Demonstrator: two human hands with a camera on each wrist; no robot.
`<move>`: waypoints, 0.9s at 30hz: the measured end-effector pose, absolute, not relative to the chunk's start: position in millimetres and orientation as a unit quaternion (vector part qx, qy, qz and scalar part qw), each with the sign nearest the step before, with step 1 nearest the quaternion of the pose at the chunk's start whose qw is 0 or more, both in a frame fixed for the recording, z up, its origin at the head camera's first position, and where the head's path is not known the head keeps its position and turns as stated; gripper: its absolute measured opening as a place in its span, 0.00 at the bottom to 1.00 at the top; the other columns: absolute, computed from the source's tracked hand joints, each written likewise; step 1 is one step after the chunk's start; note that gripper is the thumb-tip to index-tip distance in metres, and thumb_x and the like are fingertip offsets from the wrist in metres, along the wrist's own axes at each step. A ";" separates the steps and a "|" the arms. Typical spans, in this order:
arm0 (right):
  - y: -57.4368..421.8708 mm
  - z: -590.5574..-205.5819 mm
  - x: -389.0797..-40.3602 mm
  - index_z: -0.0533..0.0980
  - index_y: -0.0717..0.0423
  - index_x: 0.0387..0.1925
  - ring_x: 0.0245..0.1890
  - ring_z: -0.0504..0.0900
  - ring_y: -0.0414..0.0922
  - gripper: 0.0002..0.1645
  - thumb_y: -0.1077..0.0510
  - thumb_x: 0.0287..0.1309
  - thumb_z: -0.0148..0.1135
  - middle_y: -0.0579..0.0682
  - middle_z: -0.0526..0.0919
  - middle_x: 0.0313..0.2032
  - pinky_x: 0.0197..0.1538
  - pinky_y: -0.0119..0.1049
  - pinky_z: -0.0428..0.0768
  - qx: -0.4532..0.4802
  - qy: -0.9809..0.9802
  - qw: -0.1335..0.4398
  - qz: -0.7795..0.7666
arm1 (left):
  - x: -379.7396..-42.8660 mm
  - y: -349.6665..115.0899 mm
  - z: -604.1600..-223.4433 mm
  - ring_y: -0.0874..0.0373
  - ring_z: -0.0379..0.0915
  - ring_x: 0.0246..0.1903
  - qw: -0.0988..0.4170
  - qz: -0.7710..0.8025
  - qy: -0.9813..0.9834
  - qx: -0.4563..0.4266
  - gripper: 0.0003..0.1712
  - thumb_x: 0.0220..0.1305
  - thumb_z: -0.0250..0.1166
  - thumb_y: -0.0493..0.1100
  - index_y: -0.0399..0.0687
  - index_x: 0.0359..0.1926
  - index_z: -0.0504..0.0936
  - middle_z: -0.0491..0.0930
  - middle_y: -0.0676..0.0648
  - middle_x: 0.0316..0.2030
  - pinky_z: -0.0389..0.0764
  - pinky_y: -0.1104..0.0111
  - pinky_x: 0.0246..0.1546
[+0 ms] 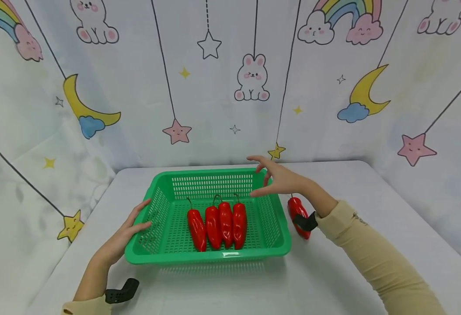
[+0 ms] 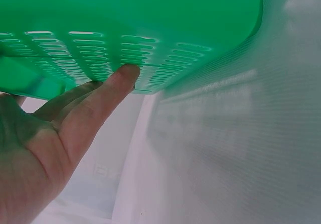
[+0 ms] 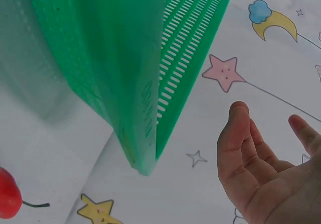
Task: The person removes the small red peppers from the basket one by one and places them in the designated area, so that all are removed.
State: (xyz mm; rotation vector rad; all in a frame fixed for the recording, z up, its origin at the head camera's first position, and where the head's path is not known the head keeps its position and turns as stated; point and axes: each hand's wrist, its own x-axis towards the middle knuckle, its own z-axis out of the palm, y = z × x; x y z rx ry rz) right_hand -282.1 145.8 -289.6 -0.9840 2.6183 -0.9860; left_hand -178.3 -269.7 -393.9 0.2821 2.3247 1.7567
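With twelve o'clock farthest, the green basket (image 1: 163, 258) is touched on its nine o'clock wall by the left hand (image 1: 121, 236), its fingers straight rather than clenched. The right hand (image 1: 281, 178) is held over the two o'clock corner, fingers spread, nothing grasped. Four red peppers (image 1: 225, 223) are contained in the basket; a fifth pepper (image 1: 296, 207) is seen outside at three o'clock on the white table (image 1: 325, 280), partly covered by a black strap (image 1: 307, 222).

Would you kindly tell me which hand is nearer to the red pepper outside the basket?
Right: the right hand is raised on the same side of the basket as the pepper; the left hand is at the opposite side.
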 end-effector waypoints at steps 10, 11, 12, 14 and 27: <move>126.2 -282.6 -279.6 0.51 0.43 0.68 0.36 0.77 0.45 0.54 0.43 0.43 0.70 0.58 0.67 0.53 0.36 0.38 0.77 -0.358 0.868 0.097 -0.329 | -176.8 -268.3 -392.5 0.37 0.45 0.60 0.109 0.607 0.781 0.097 0.38 0.69 0.48 0.47 0.61 0.71 0.37 0.30 0.38 0.68 0.69 0.60 0.44; 124.8 -282.4 -279.5 0.51 0.44 0.68 0.35 0.77 0.45 0.54 0.43 0.43 0.70 0.57 0.67 0.53 0.36 0.38 0.76 -0.360 0.867 0.099 -0.331 | -176.9 -268.6 -392.5 0.37 0.45 0.60 0.108 0.606 0.782 0.096 0.38 0.69 0.48 0.47 0.61 0.71 0.37 0.30 0.39 0.68 0.69 0.60 0.44; 123.4 -282.5 -279.5 0.51 0.44 0.68 0.35 0.77 0.45 0.54 0.43 0.43 0.70 0.57 0.67 0.52 0.36 0.38 0.76 -0.362 0.865 0.100 -0.332 | -177.0 -268.9 -392.7 0.37 0.44 0.60 0.108 0.606 0.783 0.095 0.38 0.69 0.48 0.47 0.61 0.71 0.37 0.30 0.39 0.68 0.69 0.60 0.45; 120.5 -282.2 -279.0 0.51 0.43 0.68 0.35 0.77 0.46 0.54 0.42 0.43 0.70 0.54 0.67 0.52 0.36 0.38 0.76 -0.361 0.866 0.102 -0.332 | -177.1 -269.3 -392.8 0.38 0.44 0.61 0.108 0.604 0.784 0.093 0.37 0.69 0.48 0.47 0.62 0.71 0.37 0.30 0.40 0.68 0.68 0.61 0.45; 105.5 -285.8 -281.2 0.49 0.42 0.68 0.37 0.76 0.51 0.55 0.41 0.42 0.70 0.54 0.66 0.53 0.37 0.38 0.76 -0.356 0.868 0.123 -0.323 | -176.3 -269.0 -392.1 0.37 0.46 0.59 0.112 0.610 0.779 0.094 0.38 0.69 0.48 0.47 0.62 0.71 0.37 0.30 0.39 0.68 0.70 0.61 0.43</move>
